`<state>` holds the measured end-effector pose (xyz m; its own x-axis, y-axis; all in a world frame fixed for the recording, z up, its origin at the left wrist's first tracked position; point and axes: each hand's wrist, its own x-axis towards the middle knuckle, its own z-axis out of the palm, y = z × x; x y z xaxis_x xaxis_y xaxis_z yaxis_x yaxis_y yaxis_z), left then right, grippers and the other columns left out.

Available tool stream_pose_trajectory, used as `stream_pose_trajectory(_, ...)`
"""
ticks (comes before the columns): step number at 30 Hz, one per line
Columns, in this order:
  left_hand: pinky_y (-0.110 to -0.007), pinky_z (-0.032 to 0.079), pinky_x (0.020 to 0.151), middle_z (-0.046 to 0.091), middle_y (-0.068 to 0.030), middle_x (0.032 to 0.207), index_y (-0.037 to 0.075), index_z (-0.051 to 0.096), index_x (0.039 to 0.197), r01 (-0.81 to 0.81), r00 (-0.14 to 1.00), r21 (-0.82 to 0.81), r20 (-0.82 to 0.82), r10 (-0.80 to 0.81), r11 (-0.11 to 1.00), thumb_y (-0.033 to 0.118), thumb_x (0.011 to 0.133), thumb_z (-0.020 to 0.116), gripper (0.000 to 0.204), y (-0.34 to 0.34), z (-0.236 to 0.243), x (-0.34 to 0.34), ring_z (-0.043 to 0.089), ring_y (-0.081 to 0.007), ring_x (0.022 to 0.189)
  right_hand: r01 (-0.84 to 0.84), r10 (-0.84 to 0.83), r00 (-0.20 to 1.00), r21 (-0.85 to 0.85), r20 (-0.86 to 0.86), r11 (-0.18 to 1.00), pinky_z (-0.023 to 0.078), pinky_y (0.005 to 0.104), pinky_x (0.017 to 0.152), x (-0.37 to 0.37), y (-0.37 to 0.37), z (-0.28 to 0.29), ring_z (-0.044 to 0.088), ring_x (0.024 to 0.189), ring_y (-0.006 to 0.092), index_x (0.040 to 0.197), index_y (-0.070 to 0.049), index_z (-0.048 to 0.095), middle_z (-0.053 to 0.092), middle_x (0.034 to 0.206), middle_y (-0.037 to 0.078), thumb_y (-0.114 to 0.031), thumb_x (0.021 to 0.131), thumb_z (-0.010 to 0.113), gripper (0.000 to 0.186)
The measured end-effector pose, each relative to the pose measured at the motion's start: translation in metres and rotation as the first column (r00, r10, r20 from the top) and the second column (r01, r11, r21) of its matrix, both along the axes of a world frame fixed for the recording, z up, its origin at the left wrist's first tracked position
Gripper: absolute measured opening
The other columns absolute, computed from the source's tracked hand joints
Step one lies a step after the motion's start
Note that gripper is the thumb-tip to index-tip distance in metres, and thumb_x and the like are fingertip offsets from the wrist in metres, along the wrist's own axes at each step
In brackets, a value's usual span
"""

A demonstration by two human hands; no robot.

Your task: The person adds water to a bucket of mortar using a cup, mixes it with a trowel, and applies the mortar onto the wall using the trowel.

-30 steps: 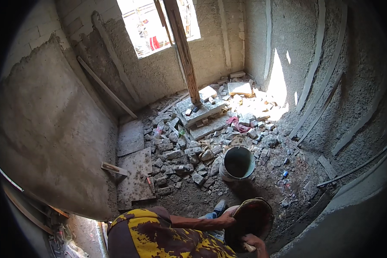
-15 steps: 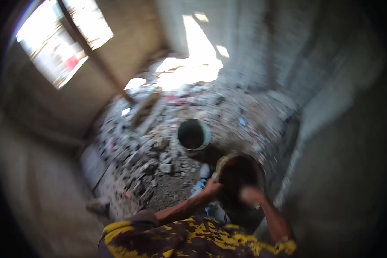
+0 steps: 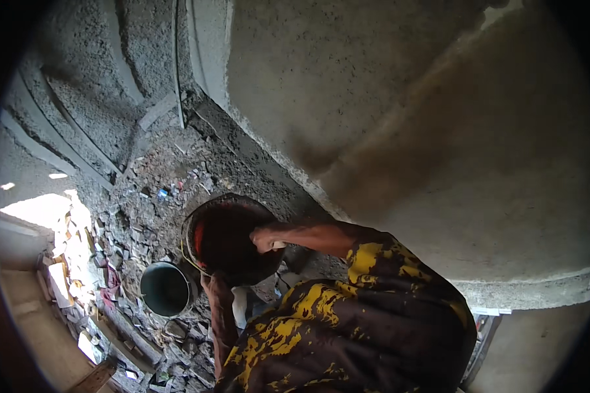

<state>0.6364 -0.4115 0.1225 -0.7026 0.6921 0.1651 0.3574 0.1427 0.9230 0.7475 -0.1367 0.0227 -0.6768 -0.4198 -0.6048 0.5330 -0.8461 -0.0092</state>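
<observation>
A wide dark bucket (image 3: 199,237) with a reddish patch inside its wall is tilted in front of me, its mouth facing up at me. My left hand (image 3: 218,283) grips its near-left rim, the fingers partly hidden behind the edge. Over the bucket's mouth, my right hand (image 3: 267,238) is closed, with its fingers curled. Whatever it holds, if anything, is hard to make out. The bottom of the bucket is too dark to read. Left of it, a greenish-grey bucket (image 3: 152,288) stands upright on the rubble.
Broken stones and rubble (image 3: 134,236) cover the floor to the left. A plastered wall (image 3: 373,111) rises close on the right. Wooden planks (image 3: 121,340) lie at the lower left, and a thin pole (image 3: 177,72) leans at the back. Sunlight falls on the far-left rubble.
My view has swung to the right, so the greenish bucket and sunlit patch now sit farther left. Both hands remain at the dark bucket.
</observation>
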Motion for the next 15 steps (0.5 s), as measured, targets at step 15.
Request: stream_pose_trajectory(15, -0.027, 0.037, 0.054, 0.054, -0.0006, 0.073, 0.003, 0.058, 0.083, 0.0, 0.777, 0.079, 0.627, -0.05, 0.997, 0.016, 0.074, 0.05, 0.018, 0.002, 0.022, -0.102, 0.047, -0.0101, 0.064, -0.05, 0.526, 0.714, 0.716, -0.462, 0.697, 0.039, 0.0383, 0.04, -0.084, -0.019, -0.042, 0.049, 0.044, 0.0234, 0.063, -0.008, 0.054, 0.05, 0.052, 0.009, -0.015, 0.07, 0.059, 0.011)
